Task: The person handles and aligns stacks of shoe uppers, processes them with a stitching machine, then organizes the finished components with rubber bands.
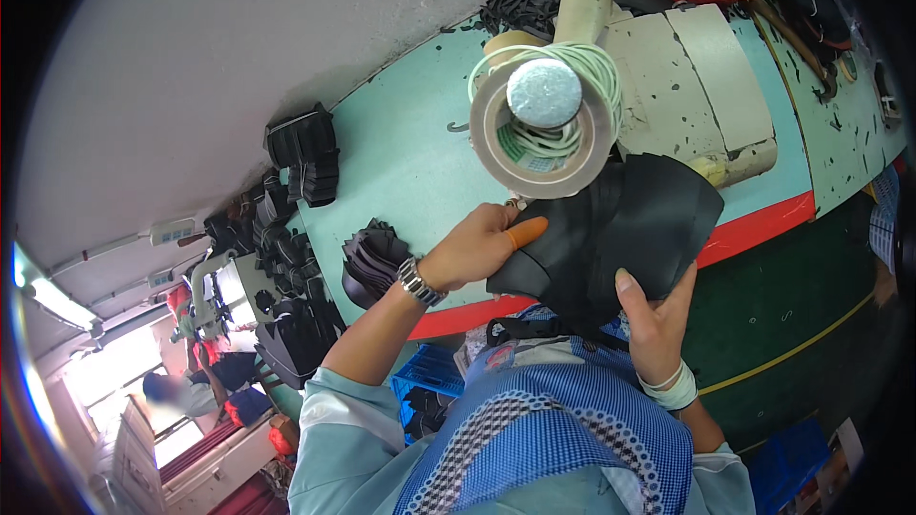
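A pale green worktop [401, 181] with a red front edge runs across the view, and a person in a blue checked apron [544, 420] sits or stands at it. On the worktop is a cream sewing machine [706, 76], its casing flecked with dark chips. A curved black panel [658, 219], smooth and sheet-like, lies in front of the machine, its near part reaching over the red edge; both hands are on it. Below the worktop is a blue crate [426, 372] with dark pieces inside, and bundled black pieces [315, 162] stand toward the far left. A fanned stack of dark pieces [377, 267] lies near the left forearm. The right hand [658, 324] pinches the panel's near right edge, thumb on top, the other fingers partly hidden at the rim. The left hand [472, 253] is partly curled at the panel's left edge, an orange finger cot [527, 232] resting on the surface; whether its fingers grip underneath cannot be told. Above, a tape roll [489, 148] overlaps a coiled pale green cord [606, 95]. A metal wristwatch [420, 283] circles the left wrist.
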A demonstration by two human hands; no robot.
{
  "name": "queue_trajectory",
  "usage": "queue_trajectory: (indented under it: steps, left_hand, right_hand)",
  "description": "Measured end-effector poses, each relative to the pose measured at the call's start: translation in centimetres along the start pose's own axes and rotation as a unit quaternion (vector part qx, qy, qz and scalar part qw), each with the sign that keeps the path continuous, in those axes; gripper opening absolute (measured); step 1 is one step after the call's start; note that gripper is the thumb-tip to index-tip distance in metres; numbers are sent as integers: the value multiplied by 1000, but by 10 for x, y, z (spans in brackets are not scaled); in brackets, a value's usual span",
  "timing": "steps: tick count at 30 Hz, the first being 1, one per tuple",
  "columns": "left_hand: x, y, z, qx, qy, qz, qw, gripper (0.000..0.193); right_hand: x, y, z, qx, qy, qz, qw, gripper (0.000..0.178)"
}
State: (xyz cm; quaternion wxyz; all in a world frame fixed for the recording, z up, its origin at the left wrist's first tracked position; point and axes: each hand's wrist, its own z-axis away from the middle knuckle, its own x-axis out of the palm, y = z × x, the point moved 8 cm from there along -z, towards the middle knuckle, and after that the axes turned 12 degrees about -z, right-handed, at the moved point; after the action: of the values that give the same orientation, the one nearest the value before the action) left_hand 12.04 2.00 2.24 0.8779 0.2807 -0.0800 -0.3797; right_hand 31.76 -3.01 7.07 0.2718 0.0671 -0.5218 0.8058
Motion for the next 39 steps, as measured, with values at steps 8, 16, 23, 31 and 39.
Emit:
queue_trajectory:
  steps: [8, 16, 23, 31, 39]
  left_hand:
    - [4, 13, 6, -4, -40, 59, 997, 34]
    - [6, 12, 11, 13, -70, 123, 990, 39]
    - [0, 11, 9, 30, -37, 217, 975, 33]
    - [1, 22, -13, 50, 17, 115, 992, 33]
    - [57, 15, 11, 16, -275, 25, 961, 59]
  right_hand:
    - [-4, 0, 2, -7, 0, 12, 1000, 57]
    - [-10, 0, 3, -13, 10, 20, 1000, 57]
    - [-9, -1, 2, -11, 4, -9, 1000, 56]
    - [-13, -4, 0, 1, 7, -24, 1000, 55]
    - [-47, 7, 14, 95, 1, -296, 950, 54]
